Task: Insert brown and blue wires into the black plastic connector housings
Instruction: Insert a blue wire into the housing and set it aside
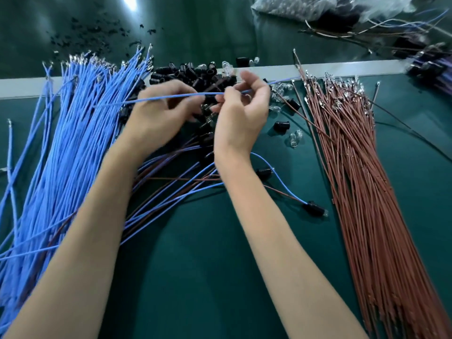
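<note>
surroundings: a blue wire bundle [73,143] is laid left, a brown wire bundle [362,192] right, on the green counter [220,265].
blocked: the black housings heap [190,72] is partly covered by both hands.
unclear: left hand [159,113] is curled (blurred); its grip cannot be told.
right hand [242,108]: grip is closed on a single blue wire [171,96], held above the heap.

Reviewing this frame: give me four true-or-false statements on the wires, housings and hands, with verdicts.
1. The blue wire bundle lies left of the left hand. True.
2. The brown wire bundle lies between the forearms. False: it lies right of the right hand.
3. The right hand pinches a single blue wire. True.
4. The black connector housings sit in a tray. False: they lie in a loose pile on the green table.
</note>
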Action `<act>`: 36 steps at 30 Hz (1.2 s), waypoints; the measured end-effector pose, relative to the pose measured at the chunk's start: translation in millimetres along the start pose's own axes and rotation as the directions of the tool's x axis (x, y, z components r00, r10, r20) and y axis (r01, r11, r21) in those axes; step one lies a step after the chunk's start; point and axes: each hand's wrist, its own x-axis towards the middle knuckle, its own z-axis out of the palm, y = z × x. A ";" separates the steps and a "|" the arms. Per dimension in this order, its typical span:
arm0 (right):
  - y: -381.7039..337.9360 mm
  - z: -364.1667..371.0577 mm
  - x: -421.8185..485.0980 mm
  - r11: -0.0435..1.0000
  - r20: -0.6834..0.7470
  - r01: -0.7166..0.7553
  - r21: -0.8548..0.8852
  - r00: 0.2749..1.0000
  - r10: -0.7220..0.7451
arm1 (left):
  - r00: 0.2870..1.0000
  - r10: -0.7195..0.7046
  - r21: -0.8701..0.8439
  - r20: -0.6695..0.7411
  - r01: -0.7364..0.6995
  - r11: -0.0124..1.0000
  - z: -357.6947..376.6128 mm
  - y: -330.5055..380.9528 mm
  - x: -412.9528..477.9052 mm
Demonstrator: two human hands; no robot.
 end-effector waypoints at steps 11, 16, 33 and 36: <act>-2.9 -18.9 36.6 0.985 -0.063 0.112 -0.128 0.991 -0.120 | 0.938 -0.143 -0.471 0.315 0.286 0.834 -39.6 4.9 -1.9; -4.7 -15.4 43.0 0.983 0.032 -0.066 0.169 0.998 0.061 | 0.937 -0.119 -0.302 0.329 0.224 0.927 -27.6 10.3 -4.7; -4.3 -7.4 36.7 0.965 0.612 -0.190 -0.178 0.747 0.260 | 0.993 -0.033 -0.588 0.112 0.093 0.804 -11.4 13.7 -4.2; -5.7 -7.5 39.0 0.972 0.549 -0.179 -0.152 0.802 0.234 | 0.992 -0.096 -0.492 0.084 0.125 0.862 -15.0 12.1 -2.6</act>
